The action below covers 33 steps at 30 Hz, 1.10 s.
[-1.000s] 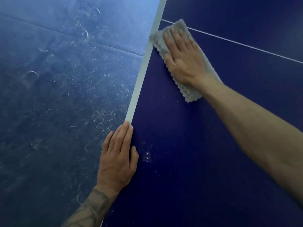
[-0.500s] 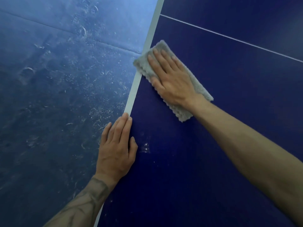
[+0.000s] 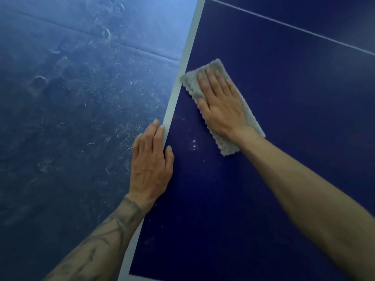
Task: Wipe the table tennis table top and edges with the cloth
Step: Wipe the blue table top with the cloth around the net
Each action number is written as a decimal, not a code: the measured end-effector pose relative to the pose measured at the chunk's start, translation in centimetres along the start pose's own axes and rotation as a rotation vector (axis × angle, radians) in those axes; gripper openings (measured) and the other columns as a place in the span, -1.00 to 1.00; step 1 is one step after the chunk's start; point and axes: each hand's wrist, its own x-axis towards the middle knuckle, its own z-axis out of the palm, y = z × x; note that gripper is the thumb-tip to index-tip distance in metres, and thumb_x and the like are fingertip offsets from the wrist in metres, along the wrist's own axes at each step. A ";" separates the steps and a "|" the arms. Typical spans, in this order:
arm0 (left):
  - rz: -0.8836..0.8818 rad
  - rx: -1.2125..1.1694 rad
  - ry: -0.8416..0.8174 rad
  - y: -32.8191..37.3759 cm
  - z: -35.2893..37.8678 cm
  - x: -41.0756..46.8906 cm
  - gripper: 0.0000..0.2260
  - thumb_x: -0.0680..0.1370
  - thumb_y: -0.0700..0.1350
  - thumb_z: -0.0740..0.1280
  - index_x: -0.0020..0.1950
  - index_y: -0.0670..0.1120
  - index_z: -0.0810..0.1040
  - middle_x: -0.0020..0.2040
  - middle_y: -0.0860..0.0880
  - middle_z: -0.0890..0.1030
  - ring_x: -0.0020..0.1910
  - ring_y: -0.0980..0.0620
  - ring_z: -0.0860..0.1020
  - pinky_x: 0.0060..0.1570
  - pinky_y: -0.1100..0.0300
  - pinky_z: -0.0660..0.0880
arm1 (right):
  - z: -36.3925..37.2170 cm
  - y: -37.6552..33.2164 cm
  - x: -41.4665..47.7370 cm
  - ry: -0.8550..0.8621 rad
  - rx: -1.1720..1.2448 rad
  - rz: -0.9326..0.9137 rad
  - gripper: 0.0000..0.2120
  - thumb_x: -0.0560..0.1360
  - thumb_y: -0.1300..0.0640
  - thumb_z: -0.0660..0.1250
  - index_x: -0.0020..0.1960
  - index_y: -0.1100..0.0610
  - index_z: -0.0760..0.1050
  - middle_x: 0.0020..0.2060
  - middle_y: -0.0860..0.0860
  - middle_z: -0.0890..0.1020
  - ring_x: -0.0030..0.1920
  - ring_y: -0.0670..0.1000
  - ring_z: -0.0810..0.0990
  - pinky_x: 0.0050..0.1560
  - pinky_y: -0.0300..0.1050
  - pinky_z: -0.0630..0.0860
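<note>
Left of the white edge stripe (image 3: 176, 94) lies the scuffed blue floor (image 3: 71, 118), out of play. The left hand (image 3: 151, 165) rests flat on the stripe itself, fingers straight and holding nothing. Its thumb lies just right of the stripe on the table top (image 3: 284, 88). It has kept this spot through the last second and looks like a brace.

Just right of the stripe, beyond the thumb, a few pale dust specks (image 3: 193, 144) still show on the blue.

Further right, the grey cloth (image 3: 228, 147) has slid back along the stripe towards the person, away from the thin white line (image 3: 304, 31) it was touching a second ago. Its far corner now touches the stripe; the rest lies to the right. The right hand (image 3: 220, 106) presses it down with the palm and straight, spread fingers, not clutching it.

So the stroke is running down the strip beside the stripe. The stretch behind looks wiped. The specks lie between the cloth and the stripe, so the pass probably needs to shift left to catch them, and the rim is probably still to do.
</note>
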 end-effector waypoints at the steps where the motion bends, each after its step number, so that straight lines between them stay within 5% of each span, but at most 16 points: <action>1: 0.004 0.007 -0.002 -0.5 -0.3 -1.4 -0.56 0.67 -0.15 0.24 0.55 -0.22 0.36 0.57 -0.18 0.36 0.50 -0.13 0.35 0.52 -0.17 0.30 | 0.3 -1.7 0.0 0.016 0.019 0.064 -0.39 0.77 -0.06 -0.08 0.75 0.08 -0.14 0.74 0.06 -0.10 0.73 0.05 -0.16 0.70 0.07 -0.19; 3: 0.005 0.021 -0.023 -1.3 -0.7 -4.1 -0.54 0.66 -0.14 0.25 0.56 -0.22 0.36 0.57 -0.18 0.37 0.50 -0.13 0.34 0.52 -0.17 0.31 | 1.3 -5.8 -1.8 0.036 0.043 0.049 -0.39 0.77 -0.06 -0.09 0.75 0.12 -0.12 0.73 0.11 -0.09 0.73 0.11 -0.17 0.70 0.11 -0.15; 8: -0.046 -0.021 -0.056 -1.8 -0.8 -6.6 -0.55 0.68 -0.08 0.19 0.54 -0.24 0.36 0.51 -0.22 0.41 0.45 -0.19 0.40 0.52 -0.13 0.31 | 3.4 -8.6 -11.5 -0.028 0.040 -0.319 -0.39 0.74 -0.06 0.05 0.74 0.08 0.04 0.73 0.07 0.02 0.73 0.06 -0.07 0.70 0.14 -0.04; 15: -0.072 -0.049 -0.044 -1.9 -0.4 -6.5 -0.51 0.65 -0.09 0.24 0.57 -0.20 0.33 0.55 -0.17 0.39 0.50 -0.14 0.37 0.55 -0.08 0.27 | 0.5 1.4 -3.6 0.041 0.052 0.276 -0.39 0.77 -0.07 -0.11 0.75 0.11 -0.16 0.74 0.08 -0.12 0.73 0.06 -0.17 0.71 0.12 -0.13; 18: -0.070 -0.038 -0.039 -2.1 -0.2 -6.4 -0.52 0.66 -0.09 0.22 0.57 -0.20 0.33 0.55 -0.16 0.39 0.50 -0.13 0.37 0.55 -0.06 0.26 | -0.1 1.2 1.0 0.047 0.094 0.343 -0.37 0.76 -0.07 -0.10 0.74 0.11 -0.18 0.74 0.08 -0.13 0.72 0.04 -0.19 0.70 0.11 -0.17; 23: -0.067 -0.028 -0.049 -2.2 -0.2 -6.4 -0.51 0.65 -0.08 0.22 0.56 -0.21 0.34 0.54 -0.17 0.40 0.49 -0.17 0.40 0.53 -0.07 0.27 | 1.2 -4.7 -2.6 -0.012 -0.050 -0.103 -0.38 0.75 -0.07 -0.24 0.74 0.18 -0.15 0.72 0.18 -0.11 0.72 0.19 -0.19 0.69 0.17 -0.12; 26: -0.067 -0.030 -0.050 -2.1 -0.3 -6.3 -0.52 0.65 -0.08 0.20 0.55 -0.23 0.35 0.52 -0.20 0.42 0.47 -0.19 0.42 0.52 -0.10 0.29 | 2.1 -5.0 -9.0 -0.082 -0.028 -0.323 -0.39 0.77 -0.06 -0.02 0.75 0.09 -0.07 0.74 0.09 -0.04 0.73 0.07 -0.14 0.70 0.16 -0.06; 33: -0.079 -0.029 -0.071 -2.1 -0.3 -6.2 -0.53 0.65 -0.09 0.22 0.55 -0.21 0.35 0.52 -0.19 0.43 0.46 -0.17 0.41 0.51 -0.08 0.29 | 1.2 -2.2 -5.1 -0.020 0.011 0.141 -0.38 0.76 -0.04 -0.05 0.75 0.09 -0.15 0.74 0.06 -0.11 0.73 0.04 -0.17 0.70 0.09 -0.16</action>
